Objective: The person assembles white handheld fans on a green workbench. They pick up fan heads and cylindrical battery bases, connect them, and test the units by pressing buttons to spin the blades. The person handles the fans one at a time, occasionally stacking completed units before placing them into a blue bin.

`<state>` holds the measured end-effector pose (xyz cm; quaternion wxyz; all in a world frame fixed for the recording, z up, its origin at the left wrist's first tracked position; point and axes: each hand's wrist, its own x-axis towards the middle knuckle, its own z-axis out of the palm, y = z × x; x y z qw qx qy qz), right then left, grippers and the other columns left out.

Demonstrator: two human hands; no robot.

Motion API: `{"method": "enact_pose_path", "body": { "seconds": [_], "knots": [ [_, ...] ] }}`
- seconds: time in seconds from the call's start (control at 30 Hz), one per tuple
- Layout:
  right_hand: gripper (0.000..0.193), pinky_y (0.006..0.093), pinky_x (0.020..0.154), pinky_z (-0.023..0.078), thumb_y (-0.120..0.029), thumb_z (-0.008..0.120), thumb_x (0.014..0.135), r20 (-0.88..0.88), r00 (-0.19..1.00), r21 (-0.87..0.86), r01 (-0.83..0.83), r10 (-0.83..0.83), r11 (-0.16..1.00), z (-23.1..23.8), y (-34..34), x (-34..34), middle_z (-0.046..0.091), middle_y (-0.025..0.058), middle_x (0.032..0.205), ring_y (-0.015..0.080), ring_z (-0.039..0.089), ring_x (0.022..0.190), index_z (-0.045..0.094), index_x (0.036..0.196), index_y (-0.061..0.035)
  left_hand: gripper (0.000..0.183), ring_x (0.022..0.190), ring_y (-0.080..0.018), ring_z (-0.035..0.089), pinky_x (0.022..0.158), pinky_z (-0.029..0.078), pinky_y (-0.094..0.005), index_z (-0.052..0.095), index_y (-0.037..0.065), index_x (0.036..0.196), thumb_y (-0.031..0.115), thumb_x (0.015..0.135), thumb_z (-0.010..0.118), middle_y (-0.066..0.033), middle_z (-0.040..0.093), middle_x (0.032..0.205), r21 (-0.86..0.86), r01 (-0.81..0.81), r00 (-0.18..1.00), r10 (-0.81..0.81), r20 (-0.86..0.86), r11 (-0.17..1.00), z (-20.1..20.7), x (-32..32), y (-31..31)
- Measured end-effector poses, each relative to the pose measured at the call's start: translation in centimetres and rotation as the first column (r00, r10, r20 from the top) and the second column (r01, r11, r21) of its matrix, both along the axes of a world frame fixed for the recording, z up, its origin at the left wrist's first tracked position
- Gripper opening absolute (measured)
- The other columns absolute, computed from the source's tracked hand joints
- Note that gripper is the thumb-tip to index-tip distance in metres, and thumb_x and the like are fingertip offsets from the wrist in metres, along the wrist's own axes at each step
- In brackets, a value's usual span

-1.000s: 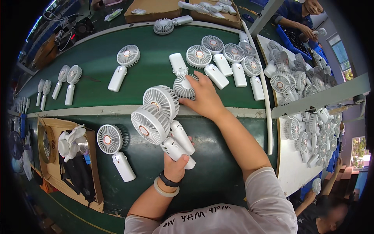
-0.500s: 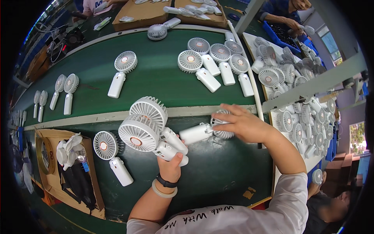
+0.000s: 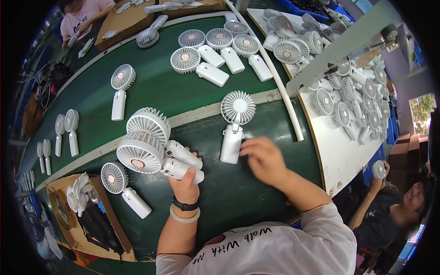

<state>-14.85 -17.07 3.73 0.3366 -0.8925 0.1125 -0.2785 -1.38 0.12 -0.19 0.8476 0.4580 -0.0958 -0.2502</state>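
My left hand (image 3: 186,185) is closed around the handles of two white handheld fans, the nearer fan (image 3: 140,153) overlapping the farther fan (image 3: 149,121). Both round heads point left. A separate white fan (image 3: 238,108) lies back side up on the green work surface, its handle toward me. My right hand (image 3: 265,161) is beside that handle, fingers loosely bent and apart, nothing in them; whether a fingertip touches the handle I cannot tell. Another fan (image 3: 114,178) rests on the surface left of my left hand.
A green conveyor belt (image 3: 151,91) runs beyond a pale rail, carrying several fans. To the right, a white table (image 3: 323,151) bears a large heap of fans, with a white pipe (image 3: 284,101) along its near side. A cardboard box (image 3: 107,201) stands at left. Co-workers sit around.
The single fan has turned from lying sideways under my right hand to lying with its head away from me. My right hand has moved off its head to beside the handle. The view has shifted.
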Motion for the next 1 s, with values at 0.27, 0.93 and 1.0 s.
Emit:
{"method": "enact_pose_path", "body": {
  "seconds": [0.27,0.93,1.0],
  "knots": [
    [0.022,0.0346,0.078,0.048,-0.004,0.061,0.067,-0.126,0.885,0.006,-0.451,0.448,0.892,-1.8,5.3,-1.7,0.059,0.0056,0.098,0.0235,0.056,0.093,0.063,0.089,-0.007,0.066,0.104,-0.0275,0.053,0.087,0.048,-0.0429,0.036,0.002,0.126,0.012,0.07,0.071,-0.0159,0.047,0.119,-0.006,0.0,1.0,-0.001,-0.017,1.0,0.1,0.1,-0.1],
    [0.035,0.0302,0.075,0.044,0.003,0.06,0.073,0.128,0.987,0.527,-0.153,0.1,0.836,-0.7,2.0,1.2,0.055,0.0122,0.101,0.0222,0.055,0.088,0.052,0.106,-0.0029,0.072,0.099,-0.0251,0.056,0.082,0.051,-0.0399,0.039,0.003,0.123,0.026,0.066,0.076,-0.0159,0.049,0.115,-0.016,0.256,0.967,-0.256,-0.001,0.966,0.5,-0.5,0.1],
    [0.062,0.0331,0.087,0.042,-0.007,0.07,0.072,0.202,0.96,0.688,-0.279,0.193,0.67,-0.3,3.7,0.9,0.05,0.0155,0.12,0.0241,0.051,0.106,0.041,0.128,-0.0036,0.07,0.102,-0.0236,0.055,0.083,0.049,-0.0372,0.042,0.001,0.121,0.024,0.066,0.077,-0.016,0.051,0.116,0.211,0.389,0.88,-0.43,0.204,0.897,-0.5,-0.5,1.2]
  ]
}}
